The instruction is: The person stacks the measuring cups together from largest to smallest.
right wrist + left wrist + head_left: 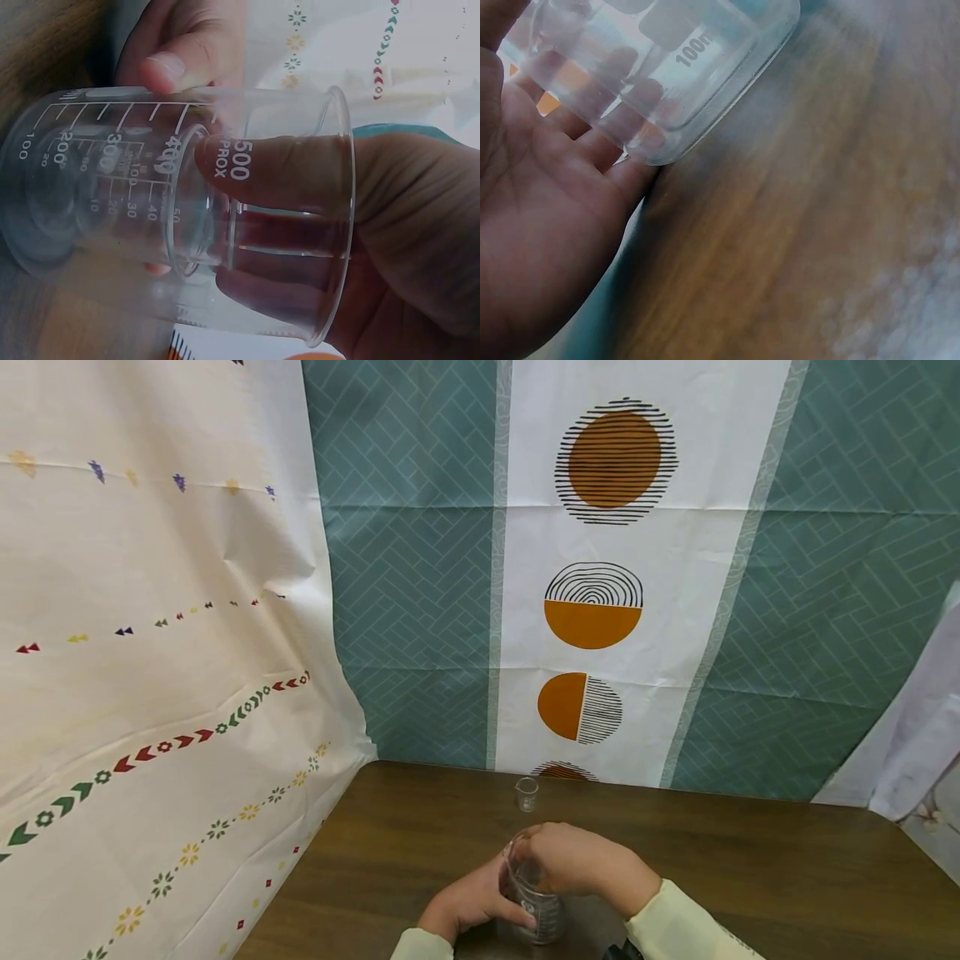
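Observation:
A large clear glass beaker [90, 112] with white marks up to 500 stands on the table in front of me. My left hand [483, 897] grips it from the left side, thumb across the front; its fingers [577, 127] show through the glass in the left wrist view. Inside sits a smaller glass beaker [184, 199], its rim well below the large one's. Further small graduation marks show through the layers, but how many beakers are nested I cannot tell. My right hand [577, 864] reaches down into the large beaker's mouth, thumb and fingers pinching the smaller beaker's rim.
A tiny glass beaker [527, 795] stands farther back on the brown wooden table [420, 810]. Behind the table hangs a green and white patterned curtain [420, 610]; a cream patterned cloth [187, 710] hangs along the left side.

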### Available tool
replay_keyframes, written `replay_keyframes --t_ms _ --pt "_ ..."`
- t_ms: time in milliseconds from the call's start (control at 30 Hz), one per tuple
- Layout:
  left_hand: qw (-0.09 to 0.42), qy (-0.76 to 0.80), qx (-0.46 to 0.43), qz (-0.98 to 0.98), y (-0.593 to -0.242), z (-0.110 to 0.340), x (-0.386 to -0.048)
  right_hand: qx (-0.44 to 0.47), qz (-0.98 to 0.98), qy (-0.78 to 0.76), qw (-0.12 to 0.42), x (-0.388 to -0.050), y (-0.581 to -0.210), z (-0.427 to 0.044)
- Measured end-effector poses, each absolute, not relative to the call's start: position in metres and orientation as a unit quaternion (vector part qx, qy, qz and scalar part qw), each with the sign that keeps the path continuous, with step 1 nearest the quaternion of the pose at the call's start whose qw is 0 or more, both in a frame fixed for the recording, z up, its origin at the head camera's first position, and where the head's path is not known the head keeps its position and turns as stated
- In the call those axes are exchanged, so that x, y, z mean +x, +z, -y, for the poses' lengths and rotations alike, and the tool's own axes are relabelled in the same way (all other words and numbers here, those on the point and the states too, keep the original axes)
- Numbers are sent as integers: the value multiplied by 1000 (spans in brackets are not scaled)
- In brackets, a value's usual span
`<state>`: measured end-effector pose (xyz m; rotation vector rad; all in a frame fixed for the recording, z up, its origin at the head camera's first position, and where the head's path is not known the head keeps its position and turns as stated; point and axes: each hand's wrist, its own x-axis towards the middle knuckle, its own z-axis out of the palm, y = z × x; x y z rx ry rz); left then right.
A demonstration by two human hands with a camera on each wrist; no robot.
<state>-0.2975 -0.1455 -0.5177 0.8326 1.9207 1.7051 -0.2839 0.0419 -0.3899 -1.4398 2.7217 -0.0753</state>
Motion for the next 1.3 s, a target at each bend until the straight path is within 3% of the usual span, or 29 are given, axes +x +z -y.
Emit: replay_keyframes --t_ms 1300 --pt "240 625 277 -689 -517 146 -296 -472 -880 -29 51 -287 -394 -39"
